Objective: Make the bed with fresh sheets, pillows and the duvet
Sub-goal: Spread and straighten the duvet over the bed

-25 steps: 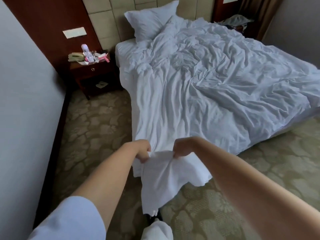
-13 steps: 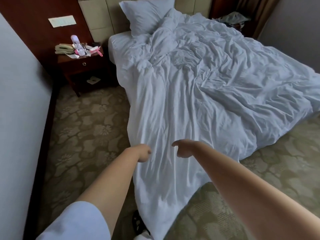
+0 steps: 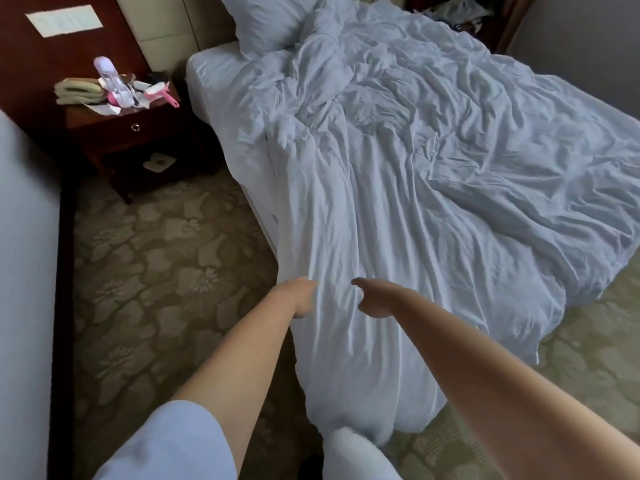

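A crumpled white duvet (image 3: 433, 174) covers the bed and hangs off the near corner down to the floor. A white pillow (image 3: 266, 22) leans on the headboard at the far left of the bed. The fitted sheet (image 3: 214, 74) shows bare at the near head corner. Both my arms reach forward over the hanging corner. My left hand (image 3: 301, 299) and my right hand (image 3: 372, 299) are curled at the duvet's surface, about a hand's width apart. Their fingers are turned away from me, so I cannot see whether they grip the cloth.
A dark wooden nightstand (image 3: 131, 133) stands left of the bed, cluttered with a phone, a bottle and a pink brush. A grey wall (image 3: 24, 271) runs along the left. Patterned carpet (image 3: 166, 278) lies between wall and bed. A second nightstand with clutter (image 3: 457, 12) stands far right.
A second ago both hands held a lifted duvet corner bunched between them. The corner has dropped and lies flat. The hands have moved apart and the view has moved closer to the bed.
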A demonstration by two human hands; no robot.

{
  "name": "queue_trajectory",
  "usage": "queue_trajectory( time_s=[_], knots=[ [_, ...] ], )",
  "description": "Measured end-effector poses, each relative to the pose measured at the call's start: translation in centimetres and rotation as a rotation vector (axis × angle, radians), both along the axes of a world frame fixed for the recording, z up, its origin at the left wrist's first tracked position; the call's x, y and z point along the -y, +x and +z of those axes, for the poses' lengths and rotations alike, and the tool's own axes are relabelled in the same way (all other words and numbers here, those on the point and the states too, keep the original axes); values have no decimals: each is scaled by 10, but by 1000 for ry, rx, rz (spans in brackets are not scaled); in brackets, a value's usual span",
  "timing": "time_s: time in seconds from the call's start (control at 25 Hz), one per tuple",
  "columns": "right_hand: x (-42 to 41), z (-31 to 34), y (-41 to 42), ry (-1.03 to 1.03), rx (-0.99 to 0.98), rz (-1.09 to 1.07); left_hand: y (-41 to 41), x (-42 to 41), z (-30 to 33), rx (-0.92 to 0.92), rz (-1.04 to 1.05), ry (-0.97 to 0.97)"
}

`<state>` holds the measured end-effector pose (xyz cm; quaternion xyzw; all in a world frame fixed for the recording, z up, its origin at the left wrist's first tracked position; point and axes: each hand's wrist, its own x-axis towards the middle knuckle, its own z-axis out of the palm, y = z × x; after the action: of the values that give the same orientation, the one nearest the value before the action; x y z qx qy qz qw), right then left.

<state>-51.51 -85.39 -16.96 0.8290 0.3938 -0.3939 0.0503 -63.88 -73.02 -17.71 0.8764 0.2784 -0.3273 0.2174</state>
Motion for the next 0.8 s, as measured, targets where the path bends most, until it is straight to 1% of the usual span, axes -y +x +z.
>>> queue_trajectory(
  time_s=[0.16,0.24,0.32,0.48,0.64,0.8],
  knots=[
    [-73,-16,38,60,14,-31,49,-74,-4,75,14,-43],
    [-118,-35,59,92,22,-43,77,-117,-14,93,10,-15],
    [-162,-50,78,134,24,-71,105,-159,-26,61,-3,16],
    [-242,-76,115,222,-3,-102,152,-240,-46,7,-48,9],
    [-306,-90,137,181,-12,-138,177,-317,-57,-76,-163,61],
    [-373,-87,161,161,-1,-170,203,-406,-49,-89,-173,53]
  ],
)
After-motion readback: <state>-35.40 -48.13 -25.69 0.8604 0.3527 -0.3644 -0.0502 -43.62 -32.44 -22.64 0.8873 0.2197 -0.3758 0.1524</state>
